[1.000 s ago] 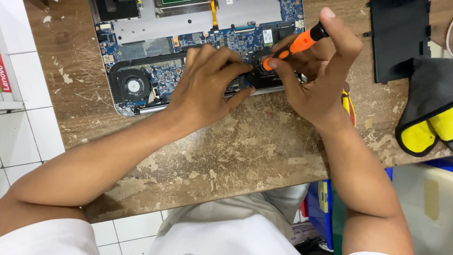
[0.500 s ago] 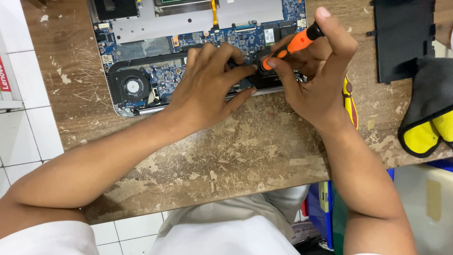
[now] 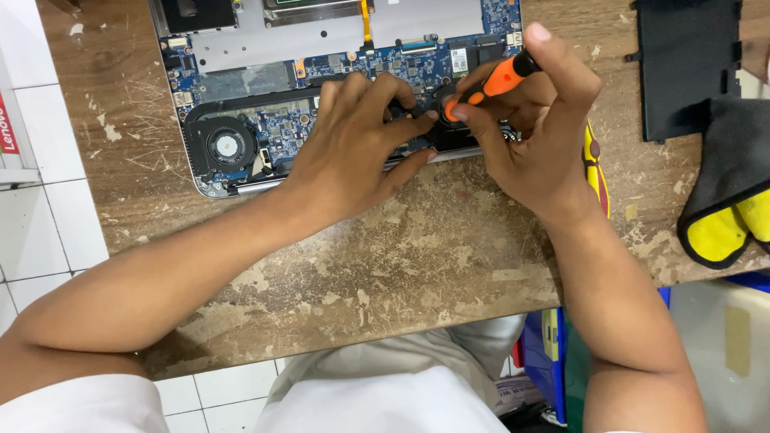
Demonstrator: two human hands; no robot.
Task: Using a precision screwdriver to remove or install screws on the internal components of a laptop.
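An opened laptop lies at the far edge of a worn wooden table, its blue circuit board and a round cooling fan exposed. My right hand grips an orange and black screwdriver, its tip pointing down into the laptop's near right part. My left hand rests on the board beside the tip, fingers pressing on a dark part close to it. What the tip touches is hidden by my fingers.
A flat black panel lies at the table's far right. A black and yellow cloth sits below it. A yellow tool pokes out behind my right wrist. White tiled floor shows at left; blue items stand below the table's right edge.
Both hands stay on the same spot of the laptop. The screwdriver has barely shifted; the view has slid slightly.
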